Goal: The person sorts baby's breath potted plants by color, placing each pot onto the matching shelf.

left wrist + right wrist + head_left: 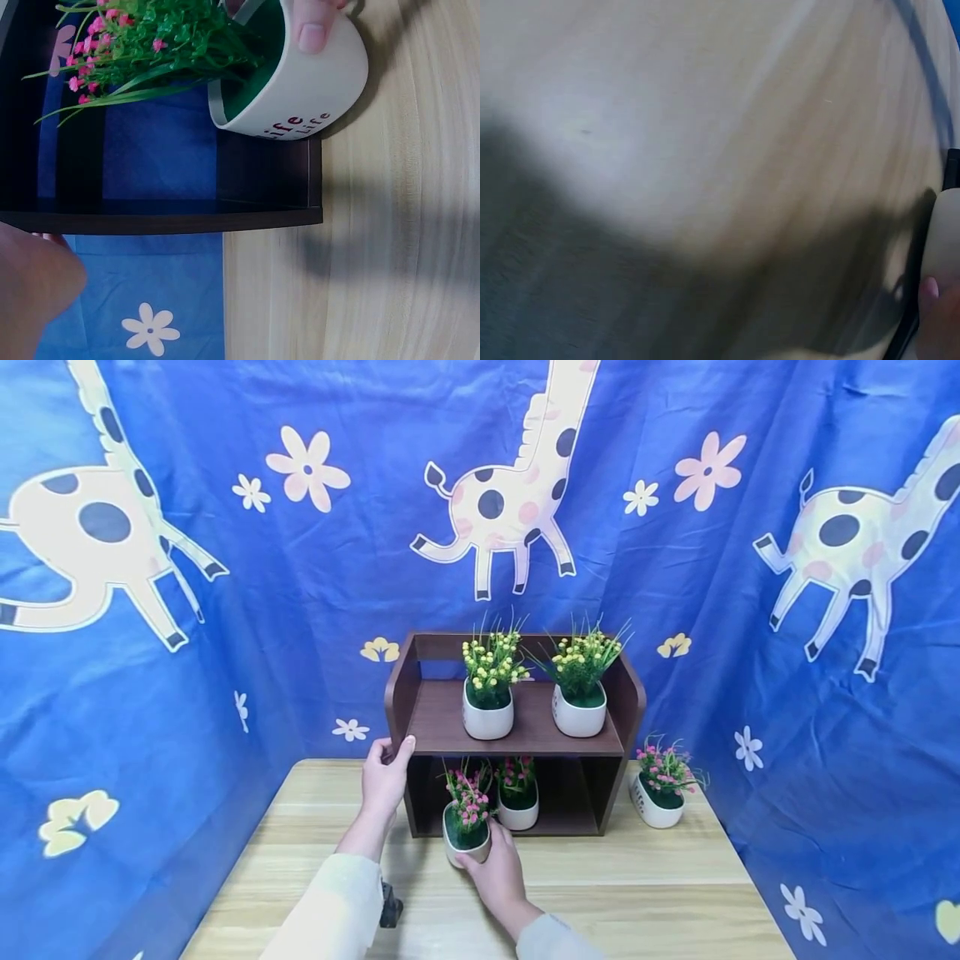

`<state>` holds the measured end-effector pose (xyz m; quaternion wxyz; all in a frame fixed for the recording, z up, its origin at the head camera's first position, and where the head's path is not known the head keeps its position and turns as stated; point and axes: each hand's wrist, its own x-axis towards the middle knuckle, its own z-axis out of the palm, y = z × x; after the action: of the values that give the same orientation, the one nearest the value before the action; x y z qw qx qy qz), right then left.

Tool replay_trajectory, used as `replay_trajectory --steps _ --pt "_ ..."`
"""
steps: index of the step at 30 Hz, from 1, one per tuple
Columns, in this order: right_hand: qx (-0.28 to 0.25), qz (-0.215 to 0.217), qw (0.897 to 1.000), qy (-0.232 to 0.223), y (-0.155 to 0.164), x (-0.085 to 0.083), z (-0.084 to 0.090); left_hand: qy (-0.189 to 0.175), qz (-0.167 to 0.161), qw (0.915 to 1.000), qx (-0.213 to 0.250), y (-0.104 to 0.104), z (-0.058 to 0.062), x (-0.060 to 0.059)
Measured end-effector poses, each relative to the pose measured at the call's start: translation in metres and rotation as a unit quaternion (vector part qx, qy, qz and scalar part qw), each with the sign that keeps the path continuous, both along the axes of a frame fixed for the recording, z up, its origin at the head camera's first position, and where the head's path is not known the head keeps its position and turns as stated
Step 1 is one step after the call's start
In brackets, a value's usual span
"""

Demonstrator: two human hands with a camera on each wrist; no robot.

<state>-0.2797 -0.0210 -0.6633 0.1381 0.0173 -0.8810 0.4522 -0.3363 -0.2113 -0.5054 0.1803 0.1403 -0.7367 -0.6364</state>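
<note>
A small two-tier dark brown wooden shelf [517, 745] stands on the table. My left hand [385, 781] grips its left side panel, thumb at the front edge. In front of the lower tier, my right hand [498, 872] holds a white pot of pink artificial flowers [467, 835], slightly tilted. The left wrist view shows red "Life" lettering on this pot [330, 82], with a fingertip on its wall. Behind it, another pink-flowered pot [519, 810] sits inside the lower tier. The right wrist view catches only the pot's edge [941, 240] and part of my right hand [939, 322].
Two yellow-flowered pots, left [488, 718] and right [580, 714], stand on the upper tier. Another pink-flowered pot [658, 806] is right of the shelf on the wooden table [637, 893]. Blue giraffe-print cloth [360, 577] surrounds the table. A small black object [391, 906] shows beside my left sleeve.
</note>
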Motion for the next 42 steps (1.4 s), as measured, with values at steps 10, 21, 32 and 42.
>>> replay_trajectory --steps 10,21,32,42 --pt "0.011 -0.023 0.999 -0.024 -0.008 -0.012 0.019 0.004 0.008 1.0000 0.003 0.000 -0.002 -0.001" --pt "-0.021 -0.023 0.998 -0.047 -0.014 -0.017 0.027 0.001 0.003 1.0000 0.006 -0.001 -0.004 -0.002" --pt "-0.026 -0.006 1.000 -0.001 -0.010 -0.047 -0.016 0.002 0.009 1.0000 0.002 0.000 -0.003 0.001" --pt "-0.009 0.019 1.000 0.000 -0.007 -0.052 -0.010 0.004 0.009 1.0000 -0.002 0.000 -0.003 0.001"
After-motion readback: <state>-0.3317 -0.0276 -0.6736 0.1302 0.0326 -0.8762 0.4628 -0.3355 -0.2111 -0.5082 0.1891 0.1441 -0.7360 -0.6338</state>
